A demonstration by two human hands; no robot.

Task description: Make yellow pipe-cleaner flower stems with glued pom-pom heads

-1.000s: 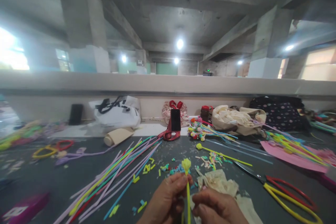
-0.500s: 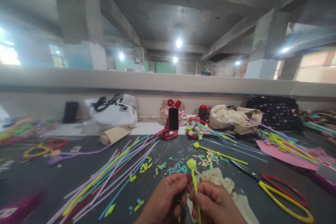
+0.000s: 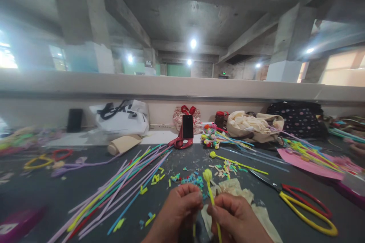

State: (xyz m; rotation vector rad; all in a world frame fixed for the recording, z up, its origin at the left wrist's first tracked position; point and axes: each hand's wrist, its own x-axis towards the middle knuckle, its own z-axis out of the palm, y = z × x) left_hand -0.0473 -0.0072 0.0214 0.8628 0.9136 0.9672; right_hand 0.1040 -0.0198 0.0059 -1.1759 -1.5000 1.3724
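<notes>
Pinches the thin, round-headed yellow stem [image 3: 210, 191], slightly tilted, in the bare right hand [image 3: 232, 212], just beside the curled bare left hand [image 3: 184, 205] (impossible to tell whether gripping anything), and could kink it by squeezing too hard

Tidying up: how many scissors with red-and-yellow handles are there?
2: metal scissors with red and yellow handles right of the right hand, and a blurred second pair at far left. More may be hidden.
</notes>
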